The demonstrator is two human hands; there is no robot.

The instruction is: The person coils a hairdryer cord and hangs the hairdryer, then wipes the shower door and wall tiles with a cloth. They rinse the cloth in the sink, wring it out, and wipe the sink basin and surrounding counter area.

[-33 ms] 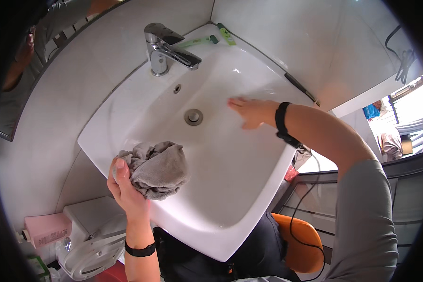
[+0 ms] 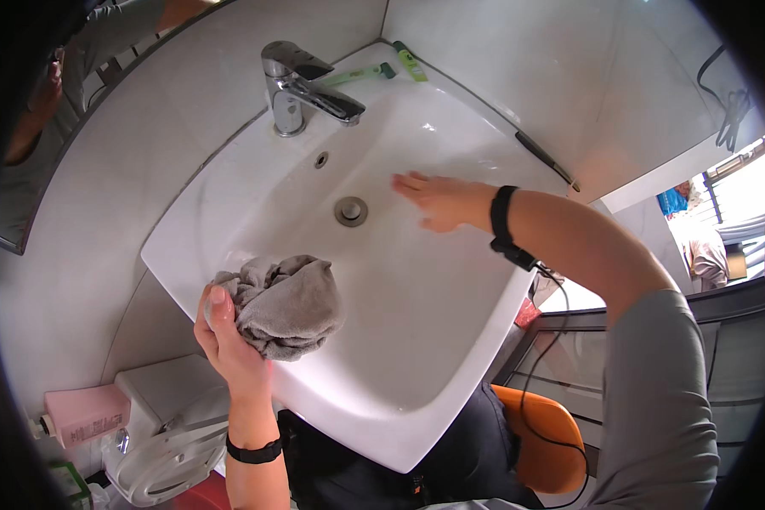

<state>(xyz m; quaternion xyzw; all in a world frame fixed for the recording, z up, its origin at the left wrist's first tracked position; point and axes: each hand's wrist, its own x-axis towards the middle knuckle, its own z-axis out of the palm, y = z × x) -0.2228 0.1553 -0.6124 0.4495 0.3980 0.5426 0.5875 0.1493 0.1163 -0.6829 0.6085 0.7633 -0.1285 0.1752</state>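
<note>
A crumpled grey cloth (image 2: 293, 310) is gripped in my left hand (image 2: 234, 353), its thumb lying along the cloth's left side. The cloth hangs over the near left rim of a white washbasin (image 2: 399, 357). My right hand (image 2: 446, 204) is over the right side of the bowl, empty, with fingers stretched out to the left and slightly blurred. Whether its palm touches the basin I cannot tell. Left of those fingertips is the round metal drain plug (image 2: 350, 212). A chrome mixer tap (image 2: 289, 89) stands at the back left; no running water shows under it.
Two green items, one a tube (image 2: 409, 62), lie on the basin's back ledge. A thin dark stick (image 2: 546, 160) rests along the right rim. An orange seat (image 2: 540, 442) with a black cable is at lower right. A pink bottle (image 2: 87, 415) lies lower left.
My right hand has shifted slightly left over the bowl, closer to the drain plug. The left hand and the grey cloth have stayed put.
</note>
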